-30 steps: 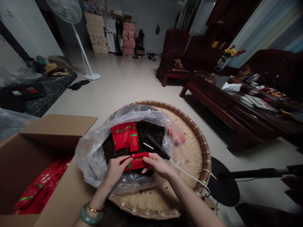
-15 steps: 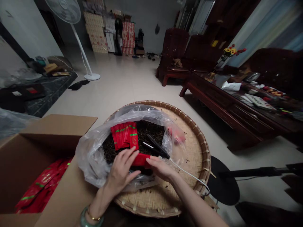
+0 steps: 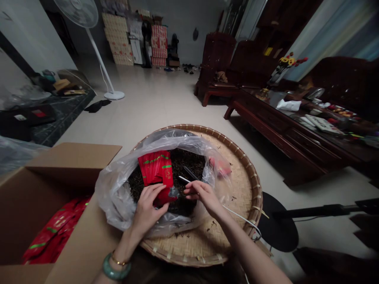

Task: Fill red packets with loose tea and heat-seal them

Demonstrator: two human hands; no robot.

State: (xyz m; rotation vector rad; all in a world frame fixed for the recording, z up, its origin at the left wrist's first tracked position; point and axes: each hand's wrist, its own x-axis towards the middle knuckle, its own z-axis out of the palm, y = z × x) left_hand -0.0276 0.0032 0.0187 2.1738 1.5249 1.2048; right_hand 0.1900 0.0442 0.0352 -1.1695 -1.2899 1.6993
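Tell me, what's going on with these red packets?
A person's left hand holds a small red packet with a silvery end above dark leafy material in a clear plastic bag on a round woven bamboo tray. The right hand, apart from the packet, partly hides a black tool with a white cord. More flat red packets lie fanned on the leafy material, others in a brown cardboard box.

Single head-worn view, facing forward, tilted down — fingers (image 3: 152, 191) close, back wall (image 3: 184, 21) far.
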